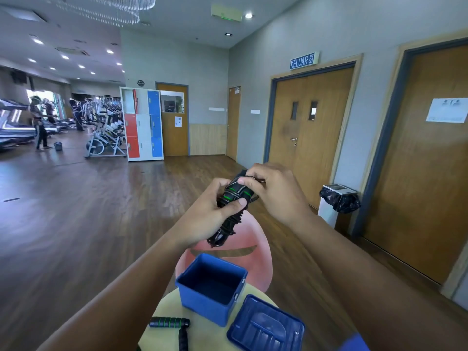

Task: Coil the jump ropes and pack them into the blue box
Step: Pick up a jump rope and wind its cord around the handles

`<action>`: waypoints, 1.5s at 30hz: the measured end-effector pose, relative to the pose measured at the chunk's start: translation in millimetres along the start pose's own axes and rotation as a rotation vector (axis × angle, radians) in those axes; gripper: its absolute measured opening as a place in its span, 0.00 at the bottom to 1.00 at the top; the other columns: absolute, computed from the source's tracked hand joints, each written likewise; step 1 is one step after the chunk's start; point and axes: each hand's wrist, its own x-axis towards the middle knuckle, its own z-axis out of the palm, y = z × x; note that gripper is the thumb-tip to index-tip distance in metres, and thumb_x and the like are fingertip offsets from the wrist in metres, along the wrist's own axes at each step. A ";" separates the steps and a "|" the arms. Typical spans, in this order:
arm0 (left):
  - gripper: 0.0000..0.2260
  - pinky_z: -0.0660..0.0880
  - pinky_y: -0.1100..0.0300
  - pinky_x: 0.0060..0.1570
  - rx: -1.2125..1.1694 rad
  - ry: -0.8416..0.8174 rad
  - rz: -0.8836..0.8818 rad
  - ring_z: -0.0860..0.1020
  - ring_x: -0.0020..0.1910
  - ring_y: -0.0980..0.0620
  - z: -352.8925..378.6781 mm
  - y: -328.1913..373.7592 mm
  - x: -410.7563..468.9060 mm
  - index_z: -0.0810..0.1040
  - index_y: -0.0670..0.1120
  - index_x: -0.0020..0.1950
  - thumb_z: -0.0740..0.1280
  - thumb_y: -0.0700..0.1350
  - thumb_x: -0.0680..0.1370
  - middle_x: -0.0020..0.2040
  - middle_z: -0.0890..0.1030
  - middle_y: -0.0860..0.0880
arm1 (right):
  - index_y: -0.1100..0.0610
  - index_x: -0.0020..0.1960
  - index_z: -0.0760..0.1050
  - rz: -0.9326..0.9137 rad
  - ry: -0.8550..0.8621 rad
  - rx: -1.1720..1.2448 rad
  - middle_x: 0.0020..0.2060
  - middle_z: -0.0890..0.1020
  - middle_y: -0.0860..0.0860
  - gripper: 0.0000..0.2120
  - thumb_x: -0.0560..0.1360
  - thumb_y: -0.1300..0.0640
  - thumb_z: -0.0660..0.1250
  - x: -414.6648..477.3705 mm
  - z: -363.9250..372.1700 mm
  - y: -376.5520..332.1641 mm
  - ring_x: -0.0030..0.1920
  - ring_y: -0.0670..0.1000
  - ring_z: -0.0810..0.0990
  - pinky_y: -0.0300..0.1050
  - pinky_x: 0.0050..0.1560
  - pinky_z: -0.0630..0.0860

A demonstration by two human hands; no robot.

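A black jump rope with green-ringed handles (231,202) is held up in front of me, its cord wound round the two handles. My left hand (211,211) grips the bundle at its middle, thumb across it. My right hand (272,190) pinches the cord at the bundle's upper end. Below stands the open blue box (186,283), empty inside, on a small round table (162,315). Its blue lid (266,325) lies beside it to the right. A second jump rope (174,328) with the same black and green handles lies on the table left of the lid.
A pink chair (253,252) stands just behind the table. A bin lined with a black bag (338,201) sits by the right wall near wooden doors. Lockers, exercise bikes and people are far off at the left across the wooden floor.
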 end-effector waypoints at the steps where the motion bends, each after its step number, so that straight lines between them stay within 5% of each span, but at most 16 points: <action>1: 0.13 0.82 0.44 0.50 0.072 0.017 0.021 0.85 0.47 0.45 -1.7 -0.5 -0.7 0.72 0.51 0.60 0.71 0.48 0.79 0.53 0.84 0.44 | 0.52 0.42 0.79 0.024 -0.029 0.032 0.34 0.81 0.49 0.10 0.77 0.47 0.68 0.3 1.2 0.4 0.38 0.51 0.77 0.52 0.39 0.75; 7: 0.15 0.83 0.40 0.48 0.017 0.054 0.017 0.85 0.48 0.43 -7.7 -3.5 -5.3 0.72 0.50 0.64 0.71 0.46 0.80 0.54 0.84 0.44 | 0.63 0.46 0.82 0.419 -0.268 0.639 0.29 0.83 0.51 0.08 0.77 0.57 0.70 5.0 -0.6 -1.8 0.27 0.47 0.79 0.36 0.31 0.75; 11: 0.23 0.82 0.59 0.47 -0.011 0.011 0.072 0.85 0.49 0.54 -5.5 -5.5 -11.6 0.67 0.58 0.73 0.69 0.43 0.81 0.56 0.83 0.46 | 0.60 0.47 0.82 0.634 -0.380 0.917 0.36 0.85 0.54 0.05 0.77 0.60 0.69 -3.1 -4.2 10.0 0.34 0.48 0.83 0.36 0.40 0.80; 14: 0.23 0.80 0.60 0.55 -0.044 -0.020 0.130 0.82 0.58 0.52 -1.7 -6.1 -14.3 0.70 0.61 0.73 0.67 0.41 0.82 0.64 0.82 0.52 | 0.62 0.50 0.82 0.609 -0.335 0.975 0.40 0.85 0.56 0.06 0.77 0.61 0.68 -10.6 -2.3 12.1 0.36 0.48 0.84 0.39 0.45 0.82; 19: 0.19 0.81 0.60 0.45 -0.121 -0.009 0.108 0.84 0.52 0.46 2.9 -5.7 -16.0 0.75 0.60 0.69 0.66 0.40 0.83 0.60 0.83 0.47 | 0.61 0.44 0.85 0.537 -0.087 0.907 0.37 0.86 0.58 0.04 0.73 0.61 0.73 -22.9 4.9 9.8 0.35 0.50 0.83 0.47 0.46 0.81; 24: 0.19 0.82 0.56 0.41 -0.139 -0.045 0.060 0.85 0.45 0.49 8.8 -1.8 -21.7 0.74 0.57 0.72 0.62 0.40 0.84 0.58 0.83 0.44 | 0.65 0.36 0.81 0.455 0.031 0.670 0.32 0.85 0.57 0.15 0.70 0.53 0.76 -36.0 9.5 14.1 0.34 0.49 0.79 0.46 0.42 0.76; 29: 0.17 0.83 0.48 0.39 -0.111 -0.049 0.053 0.86 0.44 0.41 8.2 -1.8 -24.0 0.77 0.59 0.68 0.61 0.41 0.85 0.53 0.84 0.40 | 0.62 0.34 0.81 0.371 -0.110 0.640 0.31 0.82 0.54 0.14 0.76 0.57 0.70 -44.4 5.2 12.8 0.32 0.42 0.76 0.34 0.38 0.72; 32: 0.13 0.83 0.47 0.41 -0.097 -0.059 0.066 0.86 0.42 0.39 9.2 -2.7 -26.2 0.79 0.56 0.64 0.63 0.41 0.84 0.49 0.85 0.41 | 0.61 0.35 0.81 0.406 -0.249 0.670 0.31 0.80 0.54 0.14 0.77 0.56 0.69 -48.5 3.0 17.1 0.36 0.45 0.75 0.40 0.41 0.74; 36: 0.10 0.81 0.57 0.44 -0.006 -0.079 0.090 0.84 0.43 0.48 12.2 -5.4 -28.7 0.77 0.53 0.59 0.71 0.44 0.80 0.45 0.83 0.50 | 0.55 0.34 0.82 0.536 -0.385 0.744 0.30 0.79 0.50 0.11 0.75 0.57 0.72 -48.2 -5.2 16.8 0.37 0.48 0.77 0.54 0.53 0.80; 40: 0.14 0.77 0.64 0.44 -0.006 -0.097 0.059 0.81 0.43 0.56 14.0 -2.5 -27.7 0.76 0.50 0.55 0.76 0.42 0.75 0.46 0.80 0.50 | 0.58 0.34 0.80 0.529 -0.306 0.622 0.24 0.74 0.48 0.12 0.69 0.53 0.78 -46.6 -10.8 6.7 0.27 0.45 0.70 0.37 0.31 0.72; 45: 0.14 0.75 0.69 0.49 0.045 -0.095 0.099 0.82 0.50 0.56 12.2 2.1 -28.1 0.79 0.54 0.57 0.75 0.40 0.76 0.54 0.82 0.44 | 0.60 0.40 0.78 0.580 -0.206 0.592 0.24 0.76 0.50 0.07 0.72 0.60 0.76 -46.0 -18.5 13.3 0.24 0.44 0.71 0.34 0.28 0.70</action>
